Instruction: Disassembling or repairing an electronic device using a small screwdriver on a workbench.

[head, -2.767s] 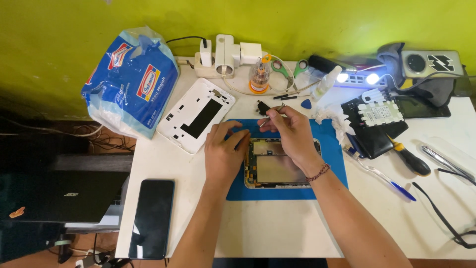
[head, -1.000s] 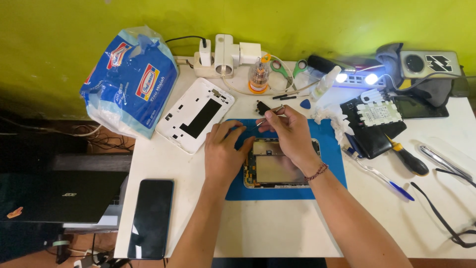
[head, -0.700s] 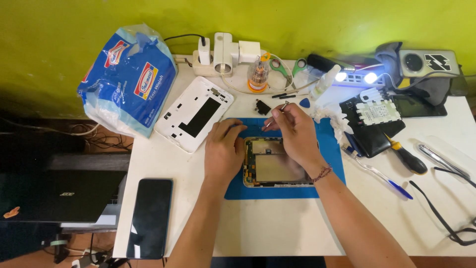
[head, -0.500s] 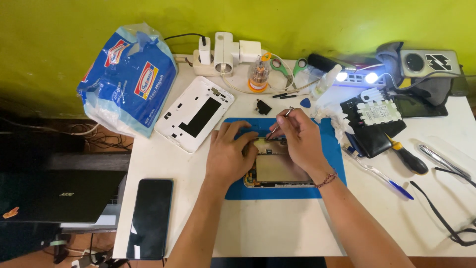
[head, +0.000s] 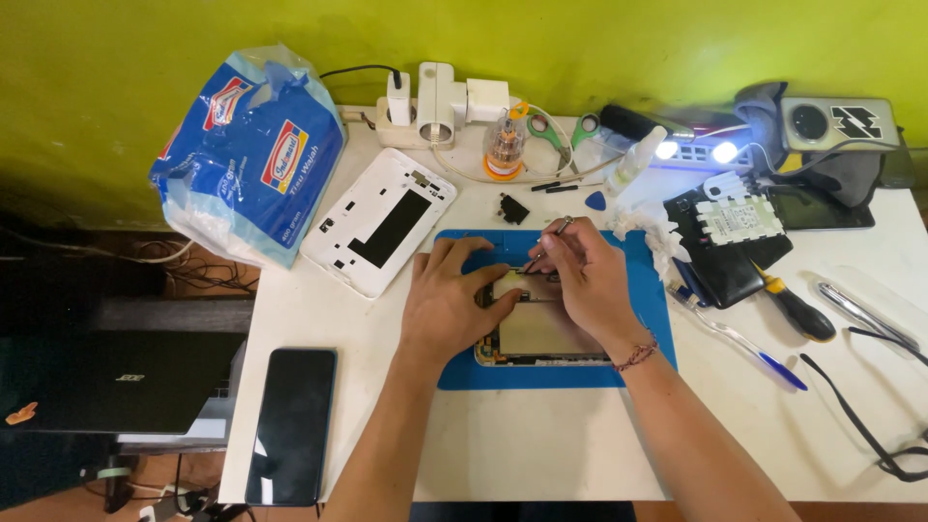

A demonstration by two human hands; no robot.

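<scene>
- I am leaning over the white worktop [head: 541, 445], with a dark phone [head: 290, 425] lying face up near its front left corner, well apart from my hands.
- I am pressing my left hand [head: 449, 309] flat, fingers spread, on the left end of the opened device [head: 541, 333], which is lying on the blue mat [head: 648, 329].
- I am pinching thin metal tweezers [head: 546, 242] in my right hand [head: 590, 285], fingers closed round them, tips pointing down into the device's upper edge.
- The device looks light, stiff and fragile to me, its innards bare; I judge it best held by its frame edges, never by the exposed parts.
- Its white back cover [head: 379, 220] is lying beyond the mat to the left, beside a blue and white plastic bag [head: 251, 155].
- A power strip [head: 435, 106] is sitting against the green wall.
</scene>
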